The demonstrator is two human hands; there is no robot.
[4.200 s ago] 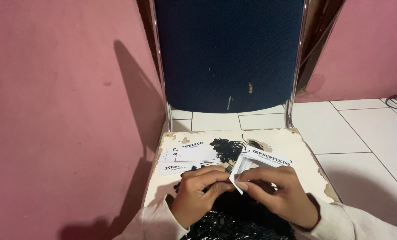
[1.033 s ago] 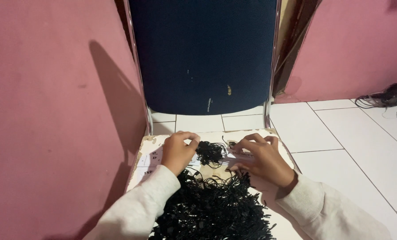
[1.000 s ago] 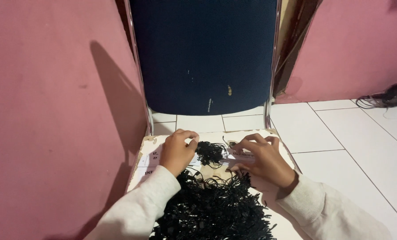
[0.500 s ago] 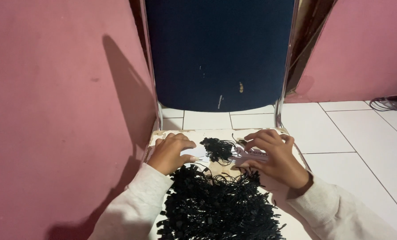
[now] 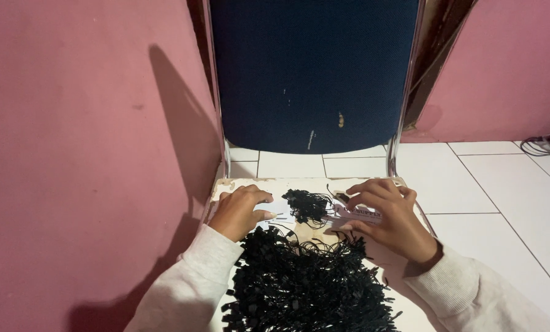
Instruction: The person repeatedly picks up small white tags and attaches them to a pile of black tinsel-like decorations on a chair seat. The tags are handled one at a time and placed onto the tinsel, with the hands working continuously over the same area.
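My left hand (image 5: 239, 210) rests on a stack of white paper tags (image 5: 279, 209) at the left of a worn chair seat (image 5: 250, 183), fingers curled over them. My right hand (image 5: 389, 215) pinches a white printed tag (image 5: 356, 214) at the right of the seat. Between the two hands lies a small clump of black string loops (image 5: 308, 204). A large heap of the same black loops (image 5: 309, 286) fills the seat nearer to me, between my light-sleeved forearms.
The chair's dark blue backrest (image 5: 315, 74) with chrome posts stands right behind the seat. A pink wall (image 5: 78, 154) is close on the left. White floor tiles (image 5: 502, 197) spread to the right, with dark cables (image 5: 549, 145) at the far right edge.
Four seconds ago both hands held one tag together near me. They have since moved apart and farther onto the seat, left onto the tag stack, right keeping a tag. The view shifted slightly.
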